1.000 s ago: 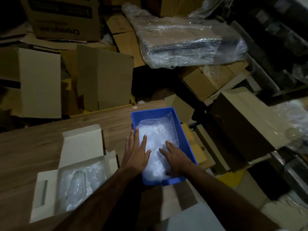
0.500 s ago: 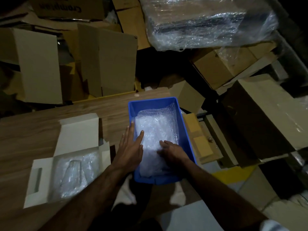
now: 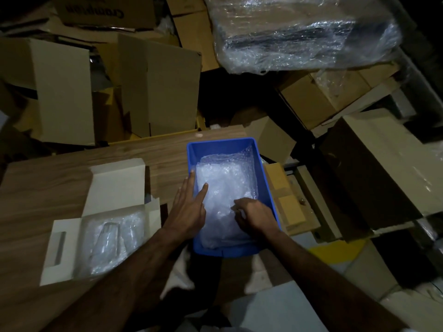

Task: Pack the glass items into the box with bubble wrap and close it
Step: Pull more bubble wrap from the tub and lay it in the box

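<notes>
Hands: two, both bare, both reaching into the blue bin.
Blue bin (image 3: 266,188): one, rectangular, on the right end of the wooden table (image 3: 48,188), its near end jutting past the table edge.
Bubble wrap (image 3: 227,185): a crumpled white mass filling most of the bin floor; how many sheets it is cannot be told.
White box (image 3: 115,188): one, lying open on the table to the left of the bin, lid flap raised toward the far side, a side flap with a slot handle spread out at the near left.
Glass item (image 3: 109,238): one shape visible inside the white box, shrouded in clear bubble wrap; too blurred to say whether more lie beside it.
Left hand (image 3: 189,209): flat and relaxed, fingers straight and pointing away from the person, laid over the bin's left wall; thumb stretched out onto the bubble wrap, gripping nothing.
Right hand (image 3: 255,218): palm down in the bin's near right part, fingers curled into the bubble wrap and pinching it.
Forearms: two, bare, running in from the lower edge and converging on the bin.
Cardboard cartons (image 3: 165,85): many, stacked beyond the table.
Plastic-wrapped bundle (image 3: 299,32): one, on top of the cartons at the far right.
</notes>
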### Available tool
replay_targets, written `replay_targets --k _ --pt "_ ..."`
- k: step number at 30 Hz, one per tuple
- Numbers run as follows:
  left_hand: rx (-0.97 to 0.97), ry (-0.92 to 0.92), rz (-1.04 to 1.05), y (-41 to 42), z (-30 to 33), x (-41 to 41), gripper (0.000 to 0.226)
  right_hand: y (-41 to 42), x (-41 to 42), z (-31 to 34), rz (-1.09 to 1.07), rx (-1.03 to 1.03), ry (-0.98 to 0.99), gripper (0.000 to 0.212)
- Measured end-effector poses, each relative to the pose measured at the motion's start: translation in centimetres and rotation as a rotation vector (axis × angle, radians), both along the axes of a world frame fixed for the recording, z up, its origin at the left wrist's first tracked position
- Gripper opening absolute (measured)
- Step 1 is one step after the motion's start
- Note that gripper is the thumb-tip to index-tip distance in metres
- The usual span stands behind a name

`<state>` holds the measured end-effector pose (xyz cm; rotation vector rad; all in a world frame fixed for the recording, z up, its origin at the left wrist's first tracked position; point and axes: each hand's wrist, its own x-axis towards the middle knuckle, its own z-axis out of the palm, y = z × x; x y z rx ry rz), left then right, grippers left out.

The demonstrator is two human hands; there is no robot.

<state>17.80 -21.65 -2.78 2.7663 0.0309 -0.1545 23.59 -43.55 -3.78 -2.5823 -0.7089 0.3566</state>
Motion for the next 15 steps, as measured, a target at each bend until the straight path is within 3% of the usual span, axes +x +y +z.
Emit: replay_targets --k 6,9,12,15 --pt "-0.005 0.016 0.023 -0.2 0.2 0.1 0.071 0.7 0.0 0.1 -0.002 -0.049 0.115 0.013" --pt "-0.013 0.021 0.022 -0.2 0.1 0.1 0.073 1.6 -0.2 0.0 -0.093 -0.072 0.158 0.027" --pt "-0.011 0.012 0.023 -0.2 -0.1 0.1 0.073 2.3 0.3 -0.7 -0.119 -0.227 0.086 0.049" --pt "0.005 0.022 0.018 -0.2 -0.2 0.2 0.073 3.2 1.3 -1.3 -0.136 -0.349 0.013 0.046"
